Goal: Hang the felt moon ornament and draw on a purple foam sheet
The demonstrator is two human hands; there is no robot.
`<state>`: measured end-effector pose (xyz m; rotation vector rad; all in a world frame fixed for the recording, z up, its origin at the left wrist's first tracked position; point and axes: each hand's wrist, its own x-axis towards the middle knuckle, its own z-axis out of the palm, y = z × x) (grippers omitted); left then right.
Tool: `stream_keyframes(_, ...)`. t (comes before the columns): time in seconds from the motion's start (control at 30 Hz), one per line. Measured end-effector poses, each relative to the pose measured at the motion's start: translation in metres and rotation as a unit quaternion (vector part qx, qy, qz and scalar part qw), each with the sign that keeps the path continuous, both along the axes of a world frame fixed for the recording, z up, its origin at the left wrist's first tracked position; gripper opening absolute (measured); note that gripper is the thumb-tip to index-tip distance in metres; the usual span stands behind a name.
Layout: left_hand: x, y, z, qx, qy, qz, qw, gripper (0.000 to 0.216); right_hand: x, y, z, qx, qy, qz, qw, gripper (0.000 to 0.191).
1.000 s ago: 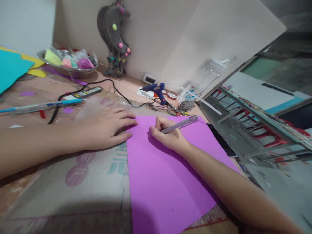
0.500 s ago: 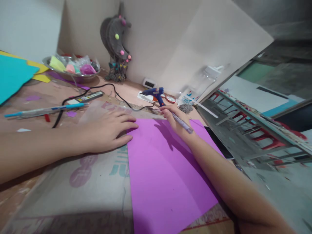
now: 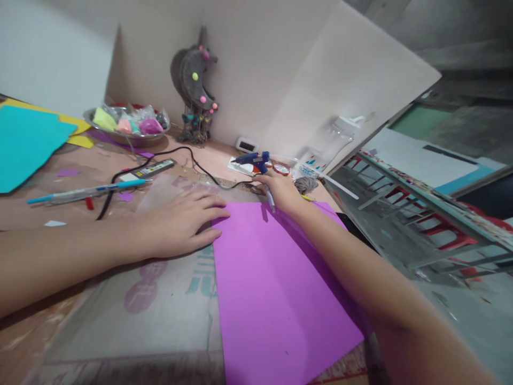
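A purple sheet lies flat in front of me on a cardboard mat. My left hand rests palm down with fingers stretched out, fingertips touching the sheet's near-left corner. My right hand reaches past the sheet's far edge and is closed around a clear pen, its tip pointing down toward the sheet. The right hand sits just in front of a blue glue gun that stands on a white card.
A metal bowl of colourful bits, a grey crescent ornament and teal paper lie at the back left. A black cable, a blue pen, twine and a dark phone surround the sheet.
My right hand has lifted off the purple sheet and moved away from me toward the glue gun, turning the pen so it points down. The left hand has stayed put.
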<state>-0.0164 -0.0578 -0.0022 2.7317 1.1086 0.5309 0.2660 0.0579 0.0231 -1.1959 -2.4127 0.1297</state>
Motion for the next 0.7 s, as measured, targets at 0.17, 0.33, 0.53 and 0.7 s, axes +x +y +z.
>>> stream_keyframes(0.17, 0.0, 0.0, -0.001, -0.003, -0.003, -0.002, 1.0, 0.046, 0.005, -0.004, 0.003, -0.024, -0.014, 0.073, 0.997, 0.018)
stream_keyframes(0.33, 0.0, 0.0, -0.001, 0.002, -0.009, -0.003, 1.0, 0.044, 0.009, -0.017, 0.004, -0.027, 0.044, 0.023, 0.998, 0.013)
stream_keyframes(0.53, 0.0, 0.0, 0.001, -0.003, 0.0, -0.007, 1.0, 0.047, 0.009, -0.07, 0.017, -0.173, 0.023, 0.091, 0.98, 0.009)
stream_keyframes(0.7, 0.001, 0.0, 0.001, -0.005, 0.011, -0.003, 1.0, 0.049, 0.005, -0.099, 0.016, -0.225, 0.02, 0.112, 0.968, 0.009)
